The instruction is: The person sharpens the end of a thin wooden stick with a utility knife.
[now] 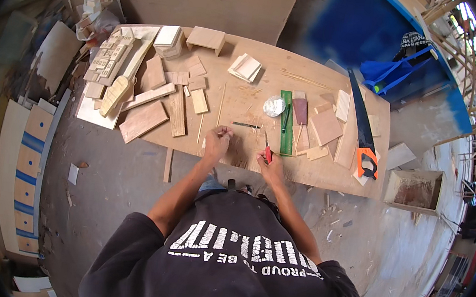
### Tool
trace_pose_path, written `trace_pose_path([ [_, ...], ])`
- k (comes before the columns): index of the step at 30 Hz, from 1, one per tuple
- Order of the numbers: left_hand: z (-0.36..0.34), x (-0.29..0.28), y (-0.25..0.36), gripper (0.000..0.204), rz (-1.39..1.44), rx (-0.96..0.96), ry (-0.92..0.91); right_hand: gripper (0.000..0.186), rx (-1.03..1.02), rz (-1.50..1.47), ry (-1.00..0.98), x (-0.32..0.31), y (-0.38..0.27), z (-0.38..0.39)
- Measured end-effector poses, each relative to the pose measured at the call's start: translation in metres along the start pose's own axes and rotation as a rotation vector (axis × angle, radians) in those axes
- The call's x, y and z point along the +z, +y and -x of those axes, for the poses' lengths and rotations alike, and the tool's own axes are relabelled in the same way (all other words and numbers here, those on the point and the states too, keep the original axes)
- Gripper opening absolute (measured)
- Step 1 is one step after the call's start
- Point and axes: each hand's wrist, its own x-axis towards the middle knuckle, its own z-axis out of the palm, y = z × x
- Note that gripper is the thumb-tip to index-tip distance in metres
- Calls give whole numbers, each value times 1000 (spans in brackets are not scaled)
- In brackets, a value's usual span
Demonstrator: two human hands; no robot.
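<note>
My right hand (271, 167) is closed around a small red-handled knife (268, 153), its thin tip pointing away from me over the near part of the wooden table (304, 177). To its left, my left hand (217, 141) is held in a pinch above the table's near edge; whatever lies between the fingertips is too small to make out. A dark, thin pencil-like stick (246, 125) lies just beyond the two hands, among shavings. Right of the knife is a green strip (284, 139). A round white tub (274, 106) sits beside the strip's upper part.
A handsaw (360, 118) with an orange handle lies at the table's right. Wood blocks (144, 121) and a small wooden model (111, 57) crowd the left side. Stacked squares (245, 68) sit toward the back. A box (415, 188) stands on the floor at right.
</note>
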Motion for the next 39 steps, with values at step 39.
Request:
trace_pose_path([
  [39,71,-110,12,10,323,-380,77,16,-70,65,-324,110,-68,-25],
])
